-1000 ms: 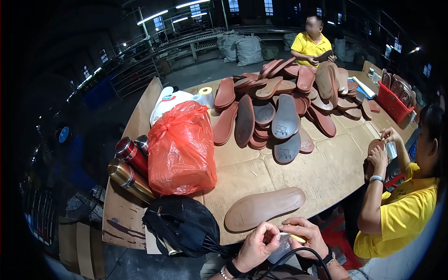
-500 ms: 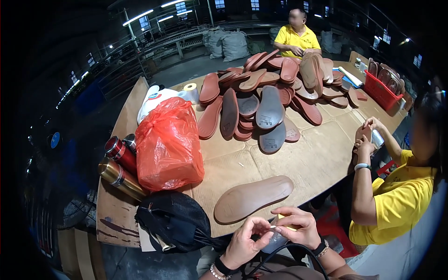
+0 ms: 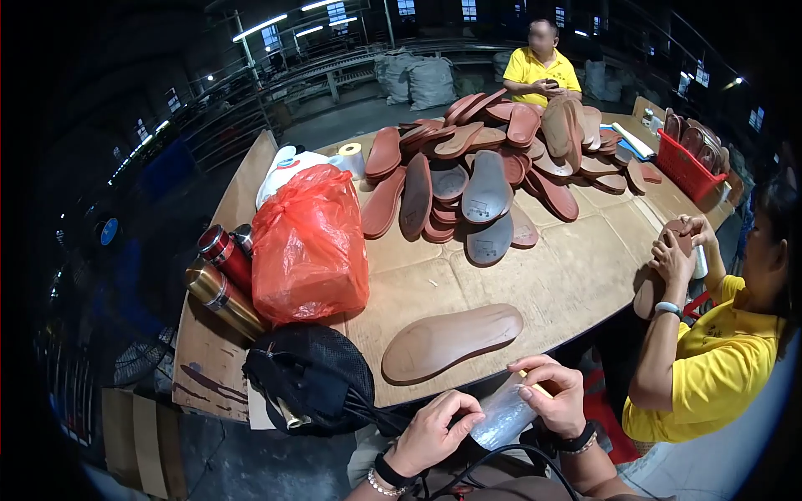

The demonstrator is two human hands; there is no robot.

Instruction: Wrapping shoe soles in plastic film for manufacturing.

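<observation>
My left hand [image 3: 436, 430] and my right hand [image 3: 555, 392] both hold a small clear plastic bottle [image 3: 501, 417] below the table's near edge. The right hand grips its upper end, where a thin yellow tip shows. The left hand pinches its lower end. Just beyond my hands a single brown shoe sole [image 3: 451, 341] lies flat on the cardboard-covered table [image 3: 568, 275].
A heap of brown and grey soles [image 3: 484, 171] fills the far table. An orange plastic bag [image 3: 307, 244], two flasks [image 3: 221, 280] and a black mesh bag [image 3: 311, 376] sit at left. A red basket [image 3: 687, 163] stands far right. A person in yellow at right holds a sole [image 3: 660, 271]; another sits opposite.
The view has shifted slightly. My hands stay together on the bottle at the table's near edge, the right hand now higher on it. The sole on the table has not moved.
</observation>
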